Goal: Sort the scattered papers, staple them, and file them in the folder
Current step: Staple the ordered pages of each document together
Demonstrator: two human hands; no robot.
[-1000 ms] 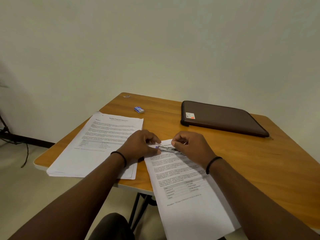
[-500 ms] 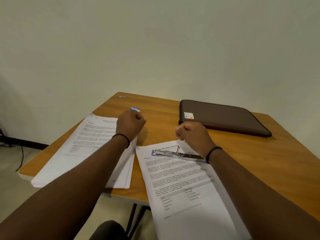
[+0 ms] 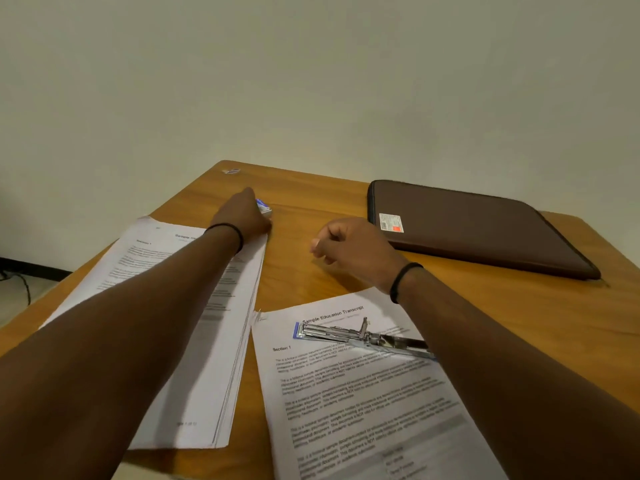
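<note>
We log our left hand (image 3: 247,216) on the small staple box (image 3: 264,207), grip hidden; right hand (image 3: 353,249) loosely curled, holding nothing; opened stapler (image 3: 360,337) lying on the transcript (image 3: 363,403).

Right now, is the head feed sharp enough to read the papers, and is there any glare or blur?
Head view: the title on the near paper is legible, its body text smeared; glare on the stapler; the left hand looks soft at the small box; edges bend with the wide angle.
</note>
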